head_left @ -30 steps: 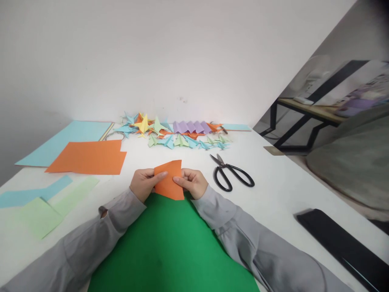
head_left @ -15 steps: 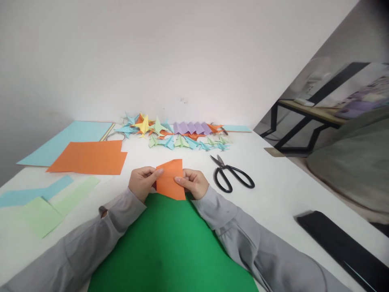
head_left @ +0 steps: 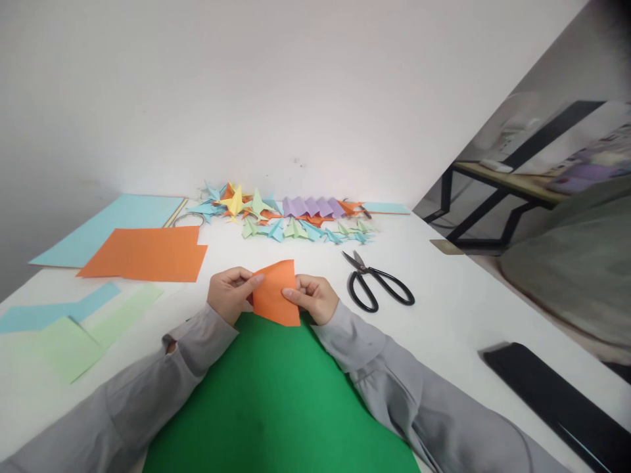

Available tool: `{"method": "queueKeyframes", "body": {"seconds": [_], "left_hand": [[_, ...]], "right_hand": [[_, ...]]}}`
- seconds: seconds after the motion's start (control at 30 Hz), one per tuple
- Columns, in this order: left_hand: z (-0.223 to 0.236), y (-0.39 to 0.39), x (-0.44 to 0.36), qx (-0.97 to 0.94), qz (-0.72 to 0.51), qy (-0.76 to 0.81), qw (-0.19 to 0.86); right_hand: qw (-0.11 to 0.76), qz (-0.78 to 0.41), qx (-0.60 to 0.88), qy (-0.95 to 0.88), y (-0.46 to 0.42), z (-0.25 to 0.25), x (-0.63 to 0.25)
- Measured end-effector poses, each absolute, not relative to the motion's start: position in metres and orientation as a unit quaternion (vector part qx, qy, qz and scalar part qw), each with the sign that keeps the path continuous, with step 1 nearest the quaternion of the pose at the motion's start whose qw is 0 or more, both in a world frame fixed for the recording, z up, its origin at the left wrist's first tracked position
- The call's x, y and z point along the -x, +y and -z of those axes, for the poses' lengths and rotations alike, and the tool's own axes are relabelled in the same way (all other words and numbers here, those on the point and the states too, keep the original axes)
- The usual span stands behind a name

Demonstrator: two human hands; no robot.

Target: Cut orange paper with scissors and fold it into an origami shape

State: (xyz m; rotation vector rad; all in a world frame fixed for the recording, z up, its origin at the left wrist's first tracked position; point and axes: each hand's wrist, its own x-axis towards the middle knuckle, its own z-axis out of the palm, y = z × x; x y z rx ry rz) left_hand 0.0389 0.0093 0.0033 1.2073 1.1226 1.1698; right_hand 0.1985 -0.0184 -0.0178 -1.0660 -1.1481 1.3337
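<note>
White table point(head_left: 444, 368); scissors point(head_left: 363, 269) beside right hand point(head_left: 315, 299).

Both hands, the left point(head_left: 231, 294) and the right point(head_left: 314, 297), are pinching a small orange paper point(head_left: 275, 294) over there, black-handled scissors point(head_left: 365, 279) lying open on the white table point(head_left: 444, 341).

You've got a plain pale wall point(head_left: 296, 98) behind the white counter point(head_left: 434, 341), a few dark smudges on it above the counter's back edge. Wall's right edge looks slanted in your view. Beyond it, to the right: a wood-topped table point(head_left: 513, 179) with black angled legs, items on top too blurred to name. Large grey-green rounded form point(head_left: 572, 256) nearer you; can't tell what. Light's soft, dimmer at far left and upper right.
</note>
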Motion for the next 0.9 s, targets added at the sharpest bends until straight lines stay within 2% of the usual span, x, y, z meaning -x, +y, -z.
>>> {"method": "queueKeyframes", "body": {"seconds": [0.7, 0.9], "left_hand": [[-0.0022, 0.0104, -0.0373, -0.464, -0.456, 0.458, 0.605], [-0.0045, 0.0098, -0.0377, -0.475, -0.508, 0.428, 0.577]], "right_hand": [[0.5, -0.553, 0.452, -0.489, -0.018, 0.0134, -0.1967], [0.505, -0.557, 0.448, -0.484, -0.0173, 0.0163, -0.2003]]}}
